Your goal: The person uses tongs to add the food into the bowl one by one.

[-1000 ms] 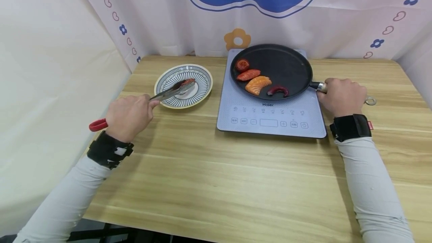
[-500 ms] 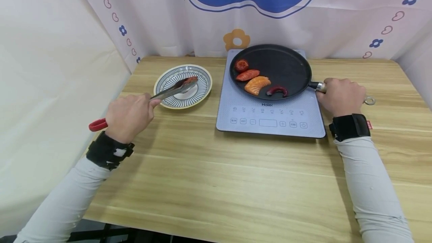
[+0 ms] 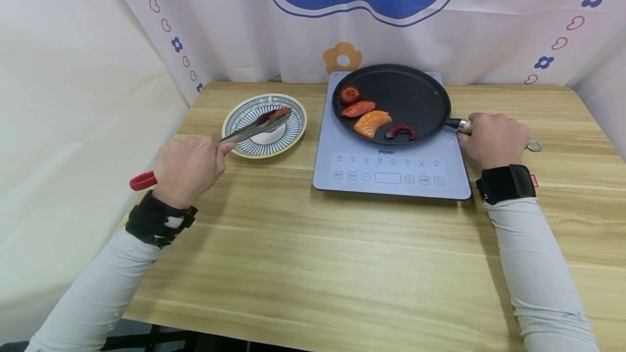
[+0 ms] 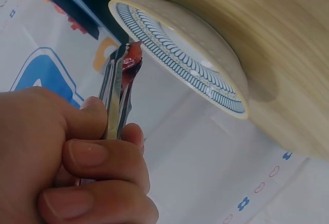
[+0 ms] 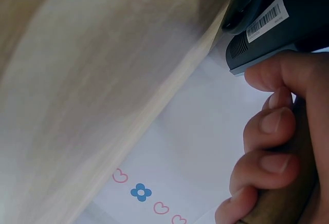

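My left hand [image 3: 188,170] grips metal tongs [image 3: 244,132] with a red end loop. A small red piece of food [image 4: 132,55] is pinched in the tongs' tips, above the patterned plate [image 3: 295,134]. Its kind cannot be told. With fingers curled round the handle, my right hand [image 3: 496,140] holds the black frying pan [image 3: 415,99]. Along the pan's left and front side lie a tomato half [image 3: 349,95], a reddish striped piece [image 3: 358,109], an orange salmon slice [image 3: 373,124] and a dark red curved piece [image 3: 401,132].
The pan sits on a grey induction cooker [image 3: 391,186] with a touch panel facing me. Both stand on a wooden table [image 3: 313,265]. A white printed curtain [image 3: 235,26] hangs along the table's back edge.
The tongs with the red piece have moved slightly to the right and up over the plate. My right hand, the pan and the food in it have stayed put.
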Tool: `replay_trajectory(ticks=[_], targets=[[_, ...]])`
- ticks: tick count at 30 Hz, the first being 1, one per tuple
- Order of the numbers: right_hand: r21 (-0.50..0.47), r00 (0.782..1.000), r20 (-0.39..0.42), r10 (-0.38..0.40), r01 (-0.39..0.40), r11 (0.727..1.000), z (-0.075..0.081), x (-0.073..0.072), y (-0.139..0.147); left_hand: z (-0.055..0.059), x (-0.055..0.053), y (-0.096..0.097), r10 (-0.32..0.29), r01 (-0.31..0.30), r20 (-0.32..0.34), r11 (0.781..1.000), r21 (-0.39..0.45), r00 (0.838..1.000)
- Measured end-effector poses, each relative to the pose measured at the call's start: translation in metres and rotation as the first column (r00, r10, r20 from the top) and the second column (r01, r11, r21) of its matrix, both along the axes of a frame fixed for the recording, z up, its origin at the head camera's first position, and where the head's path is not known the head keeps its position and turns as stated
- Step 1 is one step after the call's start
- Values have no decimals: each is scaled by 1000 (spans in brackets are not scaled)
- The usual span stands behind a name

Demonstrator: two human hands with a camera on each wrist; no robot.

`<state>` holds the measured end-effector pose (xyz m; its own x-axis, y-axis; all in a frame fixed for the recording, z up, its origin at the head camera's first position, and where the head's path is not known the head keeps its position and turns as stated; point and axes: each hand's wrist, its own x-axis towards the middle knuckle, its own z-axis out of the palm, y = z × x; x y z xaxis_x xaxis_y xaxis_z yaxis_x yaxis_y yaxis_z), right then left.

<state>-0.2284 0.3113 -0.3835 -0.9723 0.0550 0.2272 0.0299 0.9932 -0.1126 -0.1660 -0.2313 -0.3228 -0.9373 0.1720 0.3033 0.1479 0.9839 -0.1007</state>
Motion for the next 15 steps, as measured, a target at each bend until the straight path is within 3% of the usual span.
replay_trajectory(ticks=[15], targets=[[8, 1000, -3, 3, -3, 1000, 0, 1, 0, 6, 1, 6, -7, 7, -5, 1000, 30, 1000]])
